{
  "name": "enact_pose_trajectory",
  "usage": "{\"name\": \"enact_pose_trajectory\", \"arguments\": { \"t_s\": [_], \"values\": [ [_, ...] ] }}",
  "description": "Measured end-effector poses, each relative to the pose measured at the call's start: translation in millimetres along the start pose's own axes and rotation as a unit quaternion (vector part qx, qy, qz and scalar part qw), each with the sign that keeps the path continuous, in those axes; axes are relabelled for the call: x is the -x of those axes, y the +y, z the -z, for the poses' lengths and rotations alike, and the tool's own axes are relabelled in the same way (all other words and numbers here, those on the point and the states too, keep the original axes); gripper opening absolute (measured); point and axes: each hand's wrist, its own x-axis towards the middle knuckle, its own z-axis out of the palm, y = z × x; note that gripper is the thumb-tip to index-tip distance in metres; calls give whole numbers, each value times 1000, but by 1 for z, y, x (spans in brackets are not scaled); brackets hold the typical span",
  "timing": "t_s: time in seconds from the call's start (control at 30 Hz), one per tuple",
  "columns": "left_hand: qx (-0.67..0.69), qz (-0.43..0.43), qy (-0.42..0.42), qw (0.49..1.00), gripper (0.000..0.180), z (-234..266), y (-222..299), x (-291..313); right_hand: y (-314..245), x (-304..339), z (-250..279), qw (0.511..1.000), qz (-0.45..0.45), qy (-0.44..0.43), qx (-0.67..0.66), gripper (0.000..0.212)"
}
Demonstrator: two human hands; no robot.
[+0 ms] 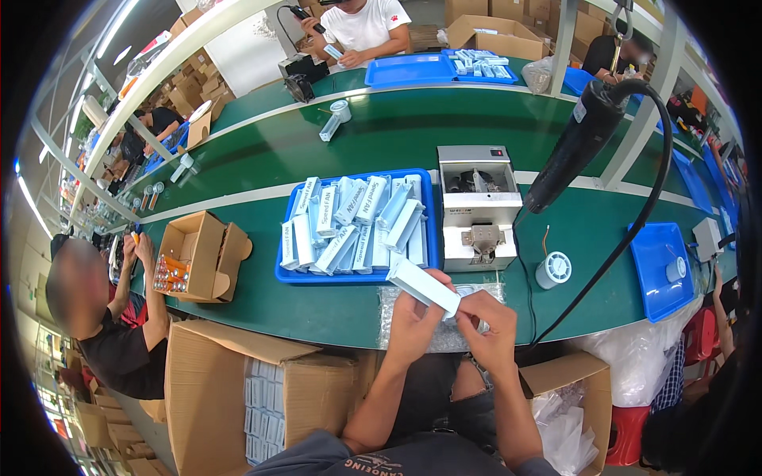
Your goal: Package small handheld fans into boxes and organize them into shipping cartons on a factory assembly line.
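Note:
My left hand is wrapped round a light blue oblong casing, tilted with its far end up to the left. At the casing's near end, the fingers of my right hand are pinched together; what lies between them is too small to make out. Below both hands, a sheet of bubble wrap lies at the front edge of the green bench. Just beyond the left hand stands a blue tray, heaped with similar light blue casings bearing print.
Behind my right hand stands a grey bench machine. A black power tool hangs by its cable; a white round fan part sits below. Cartons flank me. Co-workers sit left and across; another blue tray is right.

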Motion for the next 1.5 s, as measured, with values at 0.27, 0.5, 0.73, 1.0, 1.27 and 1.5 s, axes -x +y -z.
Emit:
{"name": "enact_pose_trajectory", "arguments": {
  "t_s": [0.27, 0.5, 0.73, 1.0, 1.27, 1.5],
  "values": [
    [-13, -11, 3, 1000, 25, -1, -1, 0, -1, 1, -2, 1000, 12, 11, -3, 15],
    [22, 2, 4, 1000, 25, -2, 2, 6, -4, 4, 2, 1000, -3, 0, -8, 13],
    [-48, 3, 8, 999, 23, 2, -2, 3, 6, 6, 5, 1000, -11, 5, 25, 7],
    [-33, -19, -19, 999, 24, -10, 9, -10, 8, -3, 1, 999, 1, 46, -13, 14],
    [-83, -50, 13, 995, 23, -16, 2, -4, 10, 11, 2, 999, 27, 17, 1, 17],
    [-105, -49, 18, 993, 22, -18, 3, -1, 14, 17, 3, 999, 22, 41, -24, 24]
  ]
}}
